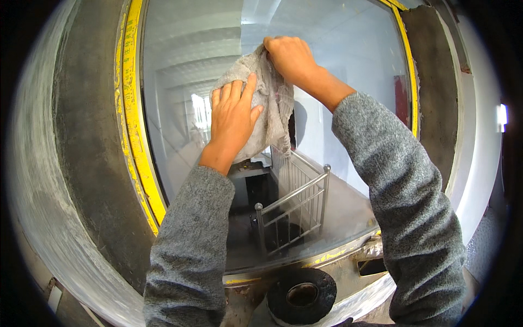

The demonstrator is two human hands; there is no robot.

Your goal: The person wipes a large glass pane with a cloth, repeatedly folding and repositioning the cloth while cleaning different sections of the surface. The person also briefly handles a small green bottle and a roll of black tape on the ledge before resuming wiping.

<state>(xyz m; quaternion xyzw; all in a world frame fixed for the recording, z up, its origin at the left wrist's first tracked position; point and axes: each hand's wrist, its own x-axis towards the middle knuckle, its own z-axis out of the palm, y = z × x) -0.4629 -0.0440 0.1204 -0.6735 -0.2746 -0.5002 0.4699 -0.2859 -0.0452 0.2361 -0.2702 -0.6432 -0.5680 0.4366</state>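
A grey cloth rag lies bunched against a large glass window pane. My left hand rests on the rag with its fingers spread, pressing it on the glass. Higher up and to the right, my right hand pinches the rag's upper edge between thumb and curled fingers. The rag's lower right part hangs loose in folds. Through the pane a stainless steel stair railing shows below the hands.
Yellow protective film covers the window frame. On the sill stand a roll of black tape, a dark flat object and crumpled clear plastic. Bare cement reveals flank the window.
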